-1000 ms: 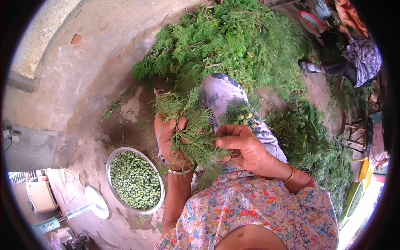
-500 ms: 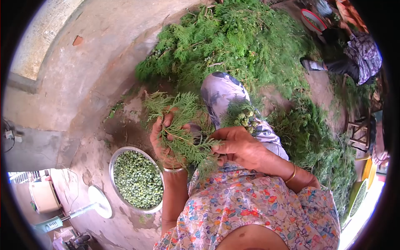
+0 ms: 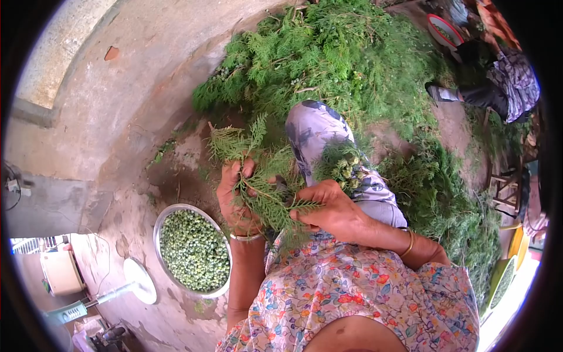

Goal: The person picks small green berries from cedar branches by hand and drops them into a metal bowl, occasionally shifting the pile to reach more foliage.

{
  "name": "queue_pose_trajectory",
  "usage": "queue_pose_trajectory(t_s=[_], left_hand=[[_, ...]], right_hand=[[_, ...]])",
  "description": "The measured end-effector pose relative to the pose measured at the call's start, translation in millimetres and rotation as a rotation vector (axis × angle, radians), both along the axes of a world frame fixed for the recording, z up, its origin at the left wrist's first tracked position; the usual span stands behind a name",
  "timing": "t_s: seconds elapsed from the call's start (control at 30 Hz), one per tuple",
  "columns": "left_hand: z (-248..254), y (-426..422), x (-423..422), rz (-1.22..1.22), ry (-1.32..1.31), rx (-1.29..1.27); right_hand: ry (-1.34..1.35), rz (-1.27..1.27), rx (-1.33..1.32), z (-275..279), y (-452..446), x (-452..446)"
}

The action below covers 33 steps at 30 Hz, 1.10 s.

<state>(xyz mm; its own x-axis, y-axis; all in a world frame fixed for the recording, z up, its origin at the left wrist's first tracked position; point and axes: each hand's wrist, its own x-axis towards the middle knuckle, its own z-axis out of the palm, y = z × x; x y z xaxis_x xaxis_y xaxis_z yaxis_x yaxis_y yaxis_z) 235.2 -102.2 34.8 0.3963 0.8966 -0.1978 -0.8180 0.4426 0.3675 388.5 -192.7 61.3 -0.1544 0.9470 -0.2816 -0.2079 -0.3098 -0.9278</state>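
In my left hand the closed fingers grip a leafy evergreen sprig with flat, fern-like foliage. At the sprig's right end, my right hand has its thumb and fingers pinched on a leaf tip. Just above the right hand, a cluster of pale green cones on dark foliage lies against my patterned trouser leg. Left of my left wrist, a round metal bowl on the floor is heaped with small green cones.
A large heap of cut evergreen branches covers the floor ahead, with more branches to my right. A white fan stands beyond the bowl. At the upper right are a seated person and a red-rimmed basin.
The sprig has shifted and opened out between my hands. My right fingers have closed more tightly, and my left hand has moved slightly right and down.
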Motion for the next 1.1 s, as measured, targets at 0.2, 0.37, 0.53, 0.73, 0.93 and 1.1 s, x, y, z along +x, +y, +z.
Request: queue_pose_trajectory(t_s=[0.2, 0.37, 0.53, 0.73, 0.93, 1.1], left_hand=[[2.8, -1.6, -7.7, -0.124, 0.223, 0.161], [59.1, -3.0, -14.7, 0.038, 0.33, 0.233], [66.3, 10.2, -57.5, -0.168, 0.084, 0.319], [96.5, -10.3, -75.3, -0.585, -0.08, 0.418], [84.8, -15.4, -40.0, -0.816, -0.426, 0.422], [79.4, -17.2, -43.1, -0.245, 0.16, 0.238]], right_hand=[[-0.155, 0.16, 0.051, 15.4, -10.0, 17.9], [0.031, 0.142, -0.105, -8.7, -28.9, 28.6], [0.216, 0.007, -0.353, -9.5, -17.1, 33.3], [0.453, -0.236, -0.19, -3.1, 18.1, 2.8], [0.377, -0.1, 0.242, -2.7, 24.7, -2.6], [0.609, -0.05, -0.084, 4.1, 20.8, -6.3]])
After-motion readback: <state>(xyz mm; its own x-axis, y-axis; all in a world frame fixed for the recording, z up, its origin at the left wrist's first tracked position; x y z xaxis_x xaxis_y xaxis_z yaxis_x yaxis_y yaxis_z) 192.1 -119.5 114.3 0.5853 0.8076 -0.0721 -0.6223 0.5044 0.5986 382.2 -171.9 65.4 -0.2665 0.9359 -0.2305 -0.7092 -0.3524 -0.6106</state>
